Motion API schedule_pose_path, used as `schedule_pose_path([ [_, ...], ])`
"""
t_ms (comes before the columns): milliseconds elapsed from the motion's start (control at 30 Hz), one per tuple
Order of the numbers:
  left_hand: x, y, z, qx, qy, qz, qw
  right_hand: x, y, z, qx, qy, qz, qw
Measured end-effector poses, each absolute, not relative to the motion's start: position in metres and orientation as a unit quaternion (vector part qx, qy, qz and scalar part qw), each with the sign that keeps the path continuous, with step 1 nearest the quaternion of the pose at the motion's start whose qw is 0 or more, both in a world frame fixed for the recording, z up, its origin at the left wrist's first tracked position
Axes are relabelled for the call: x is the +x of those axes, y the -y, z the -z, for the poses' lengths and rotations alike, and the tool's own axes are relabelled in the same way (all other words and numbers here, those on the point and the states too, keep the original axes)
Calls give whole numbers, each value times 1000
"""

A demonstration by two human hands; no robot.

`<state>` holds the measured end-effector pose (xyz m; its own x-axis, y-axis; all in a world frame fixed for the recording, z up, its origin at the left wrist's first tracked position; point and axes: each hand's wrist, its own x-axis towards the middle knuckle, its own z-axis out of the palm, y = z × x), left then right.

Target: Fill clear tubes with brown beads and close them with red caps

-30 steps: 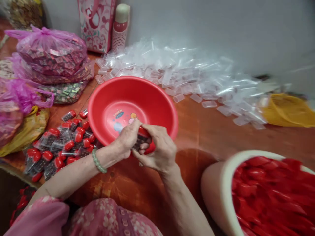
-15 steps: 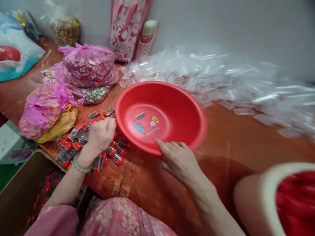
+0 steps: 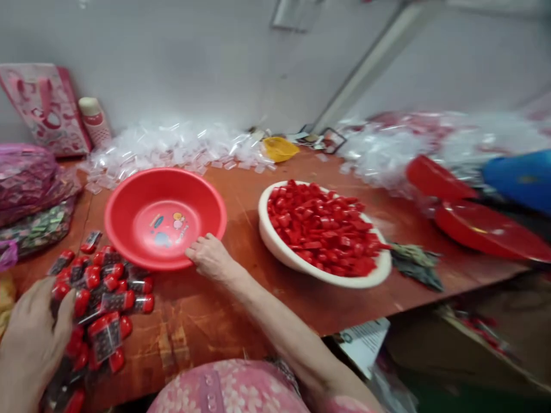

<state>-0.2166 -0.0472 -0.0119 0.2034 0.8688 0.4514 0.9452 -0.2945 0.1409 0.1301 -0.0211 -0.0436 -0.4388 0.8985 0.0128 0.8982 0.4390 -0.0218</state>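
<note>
My right hand (image 3: 210,258) grips the near right rim of a red plastic basin (image 3: 129,189), which holds nothing and has a duckling print on its bottom. My left hand (image 3: 37,327) is at the lower left, against a pile of small clear containers with red caps (image 3: 109,301). Its thumb stands apart from the fingers, and the fingertips partly disappear among the containers. Dark contents show through the clear walls. The pile lies on the reddish-brown table, just in front of the basin.
A cream bowl (image 3: 275,249) heaped with red plastic pieces (image 3: 322,229) stands right of the basin. Clear plastic pieces (image 3: 172,146) lie along the wall. Pink bags (image 3: 26,178) are at the left; red scoop-like pieces (image 3: 486,226) and a blue object (image 3: 523,180) are at the right.
The view has swung right, bringing the whole cream bowl into sight. My left hand has gone from beside the basin to the near side of the pile and opened. My right hand keeps the rim.
</note>
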Motion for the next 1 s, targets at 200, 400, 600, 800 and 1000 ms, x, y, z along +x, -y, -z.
schedule_pose_path([
  [200, -122, 83, 70, -886, 395, 243, 21, 146, 37, 46, -536, 843, 13, 50],
  [400, -48, 105, 149, -934, 275, 217, 65, 169, 40, 50, -552, 829, 34, 86],
  [600, -48, 110, 157, -946, 293, 126, 52, 195, 29, 60, -531, 841, -13, 103],
  [800, -37, 126, 133, -924, 356, -27, -135, 210, 6, 55, -518, 845, -73, 115],
  [1000, -29, 134, 126, -890, 394, -64, -220, 224, 6, 53, -505, 857, 3, 107],
])
